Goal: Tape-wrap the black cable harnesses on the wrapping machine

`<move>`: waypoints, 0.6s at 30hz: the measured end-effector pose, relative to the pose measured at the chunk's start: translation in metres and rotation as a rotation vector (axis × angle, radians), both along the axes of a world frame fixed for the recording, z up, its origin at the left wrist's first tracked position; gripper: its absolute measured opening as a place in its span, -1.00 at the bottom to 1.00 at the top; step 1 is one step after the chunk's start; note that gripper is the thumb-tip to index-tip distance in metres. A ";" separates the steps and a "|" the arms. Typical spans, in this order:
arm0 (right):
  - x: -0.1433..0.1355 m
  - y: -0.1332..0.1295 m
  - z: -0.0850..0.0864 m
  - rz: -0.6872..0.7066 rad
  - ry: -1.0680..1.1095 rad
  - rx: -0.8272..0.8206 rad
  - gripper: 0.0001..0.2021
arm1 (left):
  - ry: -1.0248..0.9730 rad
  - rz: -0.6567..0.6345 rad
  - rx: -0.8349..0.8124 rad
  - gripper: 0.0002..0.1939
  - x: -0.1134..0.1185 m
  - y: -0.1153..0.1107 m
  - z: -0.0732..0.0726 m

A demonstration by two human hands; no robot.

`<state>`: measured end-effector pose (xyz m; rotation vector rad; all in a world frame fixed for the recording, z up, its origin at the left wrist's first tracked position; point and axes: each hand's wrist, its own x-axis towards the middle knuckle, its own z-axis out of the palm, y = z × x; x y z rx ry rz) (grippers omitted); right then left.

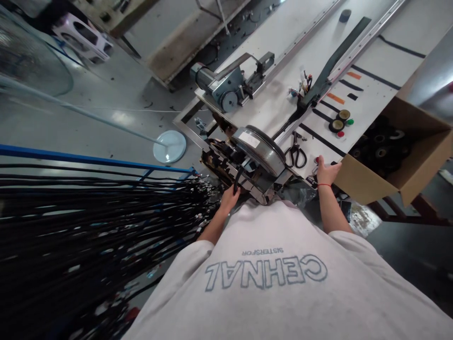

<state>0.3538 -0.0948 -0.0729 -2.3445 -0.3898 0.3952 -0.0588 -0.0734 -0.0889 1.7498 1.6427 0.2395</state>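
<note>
My left hand (230,199) is closed around a black cable (238,179) at the near side of a machine with a large round drum (260,150). The cable curves up from my fingers into the machine's metal parts. At the table's near edge my right hand (327,174) has its thumb and fingers apart, holding nothing. One finger lies at a red button (316,160), apparently touching it. Black-handled scissors (300,158) rest on the table between the drum and my right hand.
Two tape rolls (337,125) lie near a green button (349,122). An open cardboard box (375,182) with dark rolls stands right. Many black cables (106,203) hang from a blue rack (88,159) at left. A motor unit (226,89) sits on the table's far-left side.
</note>
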 end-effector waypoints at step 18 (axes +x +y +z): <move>0.001 -0.002 0.002 0.000 -0.007 0.037 -0.06 | -0.163 0.206 0.100 -0.64 0.000 -0.019 0.045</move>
